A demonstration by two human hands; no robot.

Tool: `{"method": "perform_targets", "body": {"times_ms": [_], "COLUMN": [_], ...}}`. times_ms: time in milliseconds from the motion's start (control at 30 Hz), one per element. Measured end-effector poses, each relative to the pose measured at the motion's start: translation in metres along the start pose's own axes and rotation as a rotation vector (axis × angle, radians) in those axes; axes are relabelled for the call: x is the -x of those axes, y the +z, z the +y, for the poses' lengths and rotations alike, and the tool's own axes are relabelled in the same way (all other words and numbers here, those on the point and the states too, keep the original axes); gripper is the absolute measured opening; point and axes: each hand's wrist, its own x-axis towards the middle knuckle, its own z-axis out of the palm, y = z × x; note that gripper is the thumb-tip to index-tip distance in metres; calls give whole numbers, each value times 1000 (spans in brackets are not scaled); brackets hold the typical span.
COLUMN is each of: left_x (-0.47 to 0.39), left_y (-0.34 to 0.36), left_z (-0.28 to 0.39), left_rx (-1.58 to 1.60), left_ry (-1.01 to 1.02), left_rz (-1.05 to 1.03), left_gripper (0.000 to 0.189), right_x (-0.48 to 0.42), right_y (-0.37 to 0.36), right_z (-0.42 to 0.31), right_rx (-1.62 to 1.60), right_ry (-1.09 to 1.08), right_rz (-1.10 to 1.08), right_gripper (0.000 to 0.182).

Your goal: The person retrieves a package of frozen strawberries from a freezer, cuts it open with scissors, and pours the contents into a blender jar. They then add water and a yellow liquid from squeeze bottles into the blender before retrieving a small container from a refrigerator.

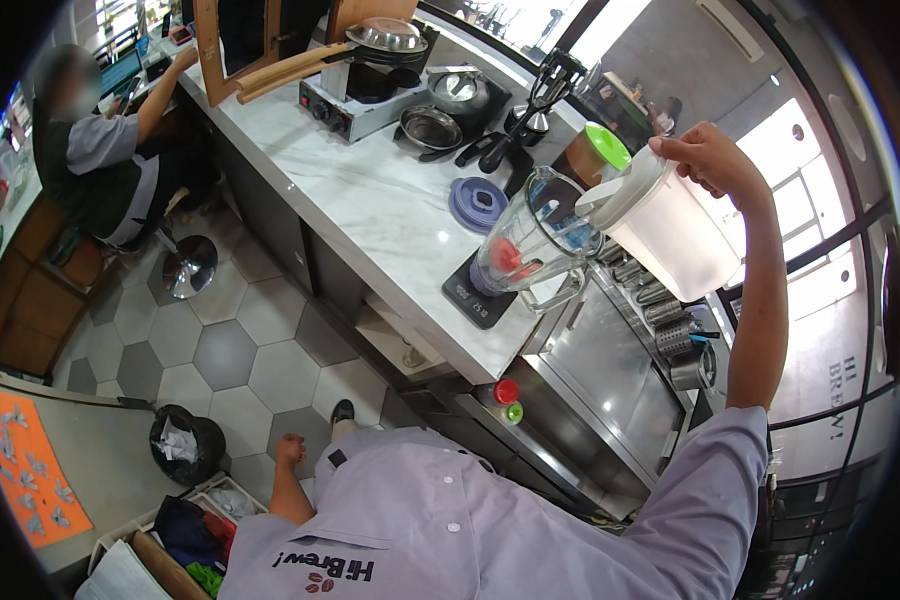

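Note:
My right hand (pixel 709 161) is raised and grips a translucent white plastic pitcher (pixel 675 232) near its top. The pitcher is tilted, its spout above the mouth of a glass blender jar (pixel 529 240). Red pieces (pixel 505 255) lie low in the jar; I cannot tell what they are. Under the jar is a black digital scale (pixel 480 304) with a lit display, at the counter's corner. My left hand (pixel 291 448) hangs low at my side, fingers curled, with nothing visible in it. A purple-blue lid (pixel 479 204) lies on the counter beside the jar.
On the marble counter (pixel 322 165) stand a burner (pixel 367 105) with a wooden-handled pan (pixel 386 37), a kettle (pixel 457 90) and a green-lidded container (pixel 600 150). Metal cups (pixel 660 315) line the right side. A seated person (pixel 105 150) is at far left, a bin (pixel 187 442) below.

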Motion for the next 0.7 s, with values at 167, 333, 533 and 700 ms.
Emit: {"method": "perform_targets", "body": {"times_ms": [167,333,533,700], "left_x": [0,0,3,2], "left_y": [0,-1,-3,-3], "left_z": [-1,-5,-3,4], "left_rx": [-23,31,43,24], "left_ry": [3,1,11,-9], "left_rz": [2,14,23,16], "left_gripper": [23,22,22,22], "right_x": [-4,-1,9,11], "right_y": [3,6,8,5], "right_z": [19,37,43,51], "right_rx": [-80,-174,-309,-304], "right_ry": [-15,15,-3,23], "right_rz": [21,-9,32,22], "right_gripper": [52,50,51,51]}}
